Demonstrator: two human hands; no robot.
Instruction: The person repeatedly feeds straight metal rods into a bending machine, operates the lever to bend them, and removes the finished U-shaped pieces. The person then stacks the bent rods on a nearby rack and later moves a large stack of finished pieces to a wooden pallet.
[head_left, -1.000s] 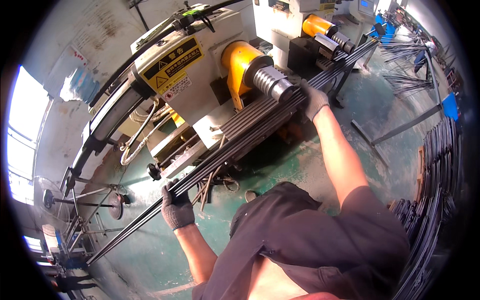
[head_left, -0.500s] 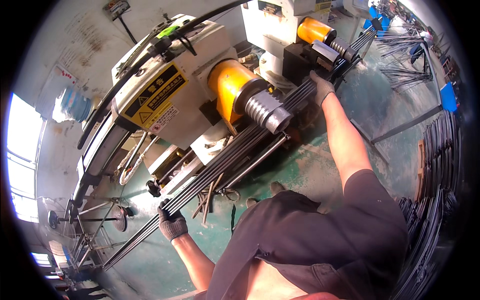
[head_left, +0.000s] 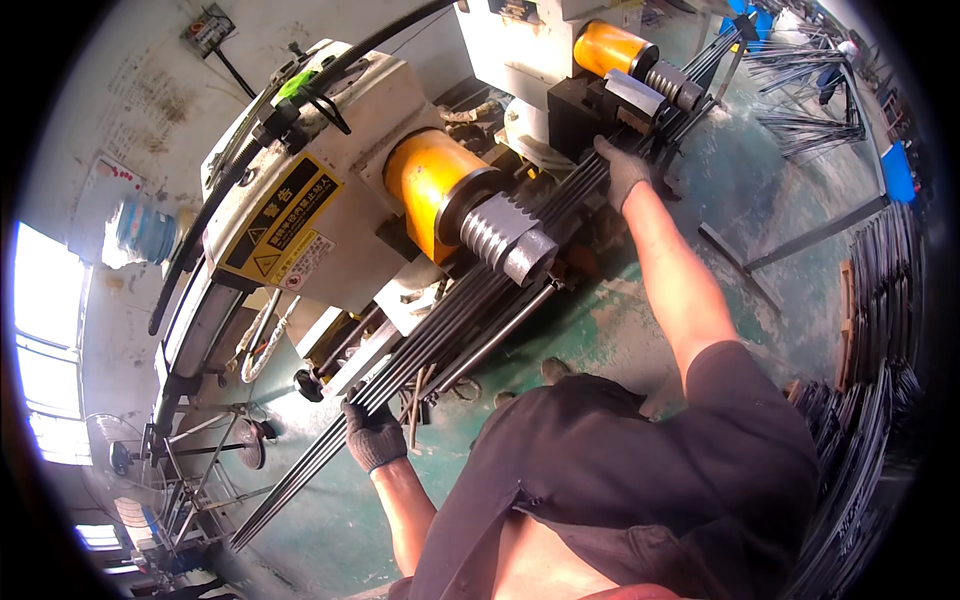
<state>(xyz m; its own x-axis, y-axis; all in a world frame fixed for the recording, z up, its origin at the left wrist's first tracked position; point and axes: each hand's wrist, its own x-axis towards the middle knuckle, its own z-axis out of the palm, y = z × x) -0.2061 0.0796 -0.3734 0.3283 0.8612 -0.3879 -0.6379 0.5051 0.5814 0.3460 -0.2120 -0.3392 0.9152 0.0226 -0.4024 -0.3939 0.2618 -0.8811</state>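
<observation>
A bundle of long, thin dark metal rods [head_left: 300, 480] runs slantwise from lower left to upper right, along the front of a machine. My left hand [head_left: 374, 440], in a dark knit glove, is closed round the rods toward their lower-left end. Farther up, beside the second machine unit, my gloved right hand [head_left: 624, 174] is wrapped over the same bundle; its fingertips are partly hidden. Between my hands, a grooved metal roller [head_left: 505, 235] on an orange housing [head_left: 432, 185] sits just above the rods. A similar grooved roller [head_left: 674, 85] lies beyond my right hand.
The pale machine body [head_left: 350, 235] with a yellow-black warning label stands at left. Below the bundle is a metal bar [head_left: 500, 325]. Stacks of rods [head_left: 885, 300] line the right side, and a steel frame [head_left: 815, 235] crosses there. A fan [head_left: 250, 440] stands lower left.
The view has shifted, so the machine appears farther left. My left hand and the rods' lower end have moved right, toward the machine. Both hands keep their hold.
</observation>
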